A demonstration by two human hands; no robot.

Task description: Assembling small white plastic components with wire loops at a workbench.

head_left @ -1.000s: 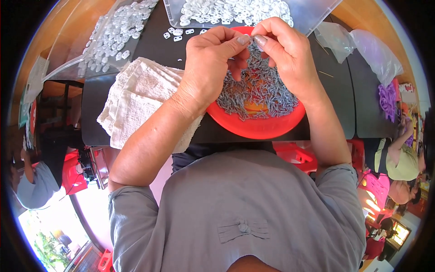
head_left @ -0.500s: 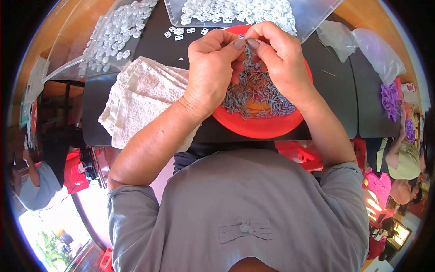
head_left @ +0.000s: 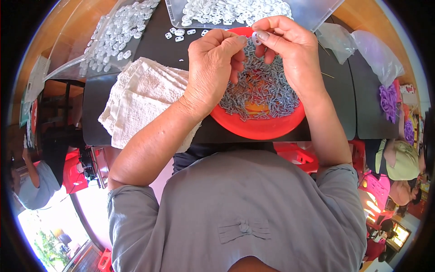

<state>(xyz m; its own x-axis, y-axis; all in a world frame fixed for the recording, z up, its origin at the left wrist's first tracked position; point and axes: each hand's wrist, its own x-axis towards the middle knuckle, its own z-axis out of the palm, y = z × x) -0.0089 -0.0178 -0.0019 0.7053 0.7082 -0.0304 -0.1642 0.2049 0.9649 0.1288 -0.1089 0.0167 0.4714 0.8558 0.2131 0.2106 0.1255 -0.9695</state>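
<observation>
While right fingers clamp a smooth white plastic oval, left fingers, grip unclear, sit at its nine o'clock.

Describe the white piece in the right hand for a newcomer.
Find the red basin on the black table. Above its far side, the right hand pinches the white piece. Unlike the similar loose pieces nearby, it is held up.

Workshop: heaped white parts, co-workers
</observation>
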